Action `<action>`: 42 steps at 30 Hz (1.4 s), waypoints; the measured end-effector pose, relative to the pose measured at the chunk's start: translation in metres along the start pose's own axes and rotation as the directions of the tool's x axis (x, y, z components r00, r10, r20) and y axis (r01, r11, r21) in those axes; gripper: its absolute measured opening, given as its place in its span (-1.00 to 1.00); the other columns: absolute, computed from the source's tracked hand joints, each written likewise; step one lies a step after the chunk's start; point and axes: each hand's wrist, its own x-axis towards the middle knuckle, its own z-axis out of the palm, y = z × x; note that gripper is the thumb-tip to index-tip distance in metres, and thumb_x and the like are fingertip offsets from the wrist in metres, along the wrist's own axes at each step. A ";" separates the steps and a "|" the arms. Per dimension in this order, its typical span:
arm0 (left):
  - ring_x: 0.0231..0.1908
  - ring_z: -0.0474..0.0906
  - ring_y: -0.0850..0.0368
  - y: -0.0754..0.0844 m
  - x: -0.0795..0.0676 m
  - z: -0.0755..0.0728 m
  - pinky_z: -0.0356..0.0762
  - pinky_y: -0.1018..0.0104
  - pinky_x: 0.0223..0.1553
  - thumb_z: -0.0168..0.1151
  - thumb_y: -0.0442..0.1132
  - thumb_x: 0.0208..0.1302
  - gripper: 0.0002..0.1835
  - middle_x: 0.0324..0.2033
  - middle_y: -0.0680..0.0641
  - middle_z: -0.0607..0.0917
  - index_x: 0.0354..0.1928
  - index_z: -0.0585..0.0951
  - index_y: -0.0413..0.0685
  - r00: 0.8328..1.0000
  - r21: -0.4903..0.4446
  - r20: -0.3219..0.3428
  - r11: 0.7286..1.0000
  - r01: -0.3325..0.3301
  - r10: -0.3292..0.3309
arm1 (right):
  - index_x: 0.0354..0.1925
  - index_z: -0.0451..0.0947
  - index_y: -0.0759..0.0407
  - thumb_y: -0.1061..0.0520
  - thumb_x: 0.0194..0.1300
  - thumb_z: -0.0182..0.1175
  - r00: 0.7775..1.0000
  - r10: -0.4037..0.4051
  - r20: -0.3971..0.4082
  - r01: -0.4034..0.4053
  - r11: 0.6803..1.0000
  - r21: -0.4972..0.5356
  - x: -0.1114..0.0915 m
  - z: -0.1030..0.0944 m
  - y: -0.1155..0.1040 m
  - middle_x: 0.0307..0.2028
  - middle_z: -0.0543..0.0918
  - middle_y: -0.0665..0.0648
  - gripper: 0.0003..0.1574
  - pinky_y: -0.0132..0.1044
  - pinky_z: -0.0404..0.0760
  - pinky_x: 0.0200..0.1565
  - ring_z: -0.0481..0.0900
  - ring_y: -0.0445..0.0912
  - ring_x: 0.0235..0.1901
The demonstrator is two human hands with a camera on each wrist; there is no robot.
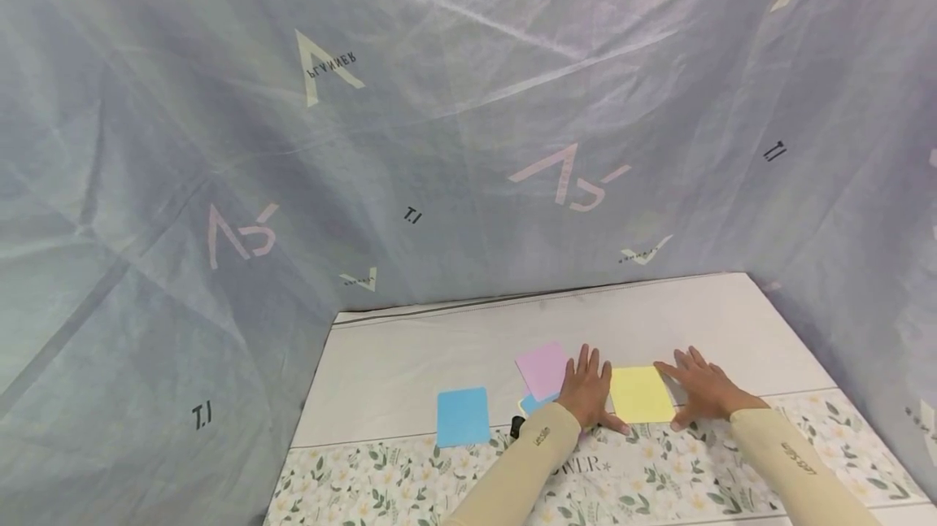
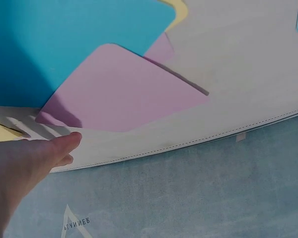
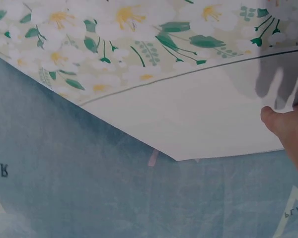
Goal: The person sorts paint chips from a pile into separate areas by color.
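Note:
A yellow square of paper [image 1: 642,394] lies flat on the table between the two hands. At its left edge is my left hand [image 1: 586,392], fingers extended and thumb out toward the near corner. My right hand [image 1: 703,388] flanks the opposite side, fingers spread, with a fingertip at the far right corner and the thumb by the near right one. Left of the left hand, a pink sheet [image 1: 543,370] overlaps a blue sheet [image 1: 538,402] that the hand and sleeve partly hide. In the left wrist view, the hand [image 2: 30,166] is beside the pink sheet [image 2: 121,94].
Another blue square [image 1: 463,417] lies farther left. A small black object [image 1: 516,427] is by the left forearm. The table cover [image 1: 410,359] is white at the back with a floral band [image 1: 366,477] in front. Grey-blue printed fabric [image 1: 454,152] hangs behind and at both sides.

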 end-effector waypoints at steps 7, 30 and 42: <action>0.56 -0.10 -0.04 -0.004 -0.005 0.000 0.18 0.09 0.47 0.06 0.76 -0.33 0.37 0.55 -0.08 0.09 0.56 0.13 0.16 1.000 -0.020 -0.027 1.000 0.006 -0.006 | 0.34 0.34 0.38 -0.18 -0.42 0.67 0.997 -0.024 -0.071 0.025 1.000 0.016 -0.010 -0.001 0.011 0.32 0.14 0.74 0.40 0.59 0.08 0.18 -0.03 0.65 0.33; 0.57 -0.18 -0.11 -0.069 -0.040 0.005 0.05 -0.05 0.50 0.24 0.64 -0.20 0.35 0.56 -0.15 0.04 0.58 0.08 0.05 0.993 -0.246 -0.039 0.964 0.095 -0.108 | 0.34 0.21 0.48 -0.18 -0.21 0.60 0.979 0.008 -0.203 -0.003 1.000 0.023 -0.069 -0.026 0.054 0.29 0.15 0.75 0.35 0.63 0.08 0.11 -0.16 0.65 0.36; 0.57 -0.22 -0.16 -0.110 -0.066 0.017 -0.11 -0.23 0.50 0.33 0.46 -0.01 0.22 0.56 -0.22 0.02 0.57 0.11 -0.03 0.960 -0.451 -0.004 0.857 0.249 -0.281 | 0.33 0.34 0.39 -0.13 -0.19 0.62 0.959 -0.134 -0.251 0.129 0.991 -0.038 -0.017 -0.042 -0.011 0.31 0.24 0.67 0.23 0.56 0.21 0.15 0.07 0.61 0.32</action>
